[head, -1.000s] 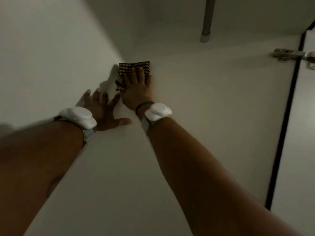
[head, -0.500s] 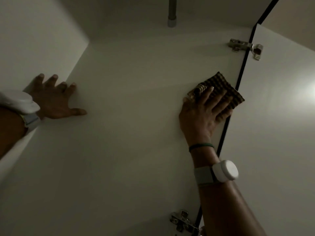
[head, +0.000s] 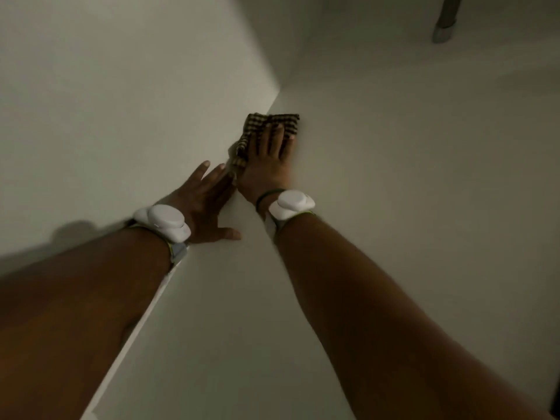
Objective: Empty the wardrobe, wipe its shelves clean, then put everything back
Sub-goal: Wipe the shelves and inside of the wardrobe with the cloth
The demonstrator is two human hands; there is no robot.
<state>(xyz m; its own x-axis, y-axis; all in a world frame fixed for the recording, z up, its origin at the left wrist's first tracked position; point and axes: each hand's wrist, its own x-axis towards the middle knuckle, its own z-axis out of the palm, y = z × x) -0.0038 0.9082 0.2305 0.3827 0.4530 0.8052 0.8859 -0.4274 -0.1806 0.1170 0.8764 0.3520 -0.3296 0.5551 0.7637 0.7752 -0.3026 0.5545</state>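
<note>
A brown-and-cream checked cloth (head: 260, 122) lies against the white wardrobe panel (head: 409, 192), right beside the inner corner. My right hand (head: 269, 160) presses flat on the cloth with its fingers spread over it. My left hand (head: 206, 201) rests open on the white surface just left of it, fingers apart and thumb out, holding nothing. Both wrists wear white bands. Part of the cloth is hidden under my right palm.
A second white wardrobe wall (head: 121, 101) meets the wiped panel at the corner. The end of a grey metal hanging rail (head: 445, 25) shows at the top right. A dark gap (head: 556, 404) shows at the bottom right edge.
My right hand has swept the cloth from the panel's hinge edge back to the inner corner, close to my left hand. The left hand has stayed flat on the surface.
</note>
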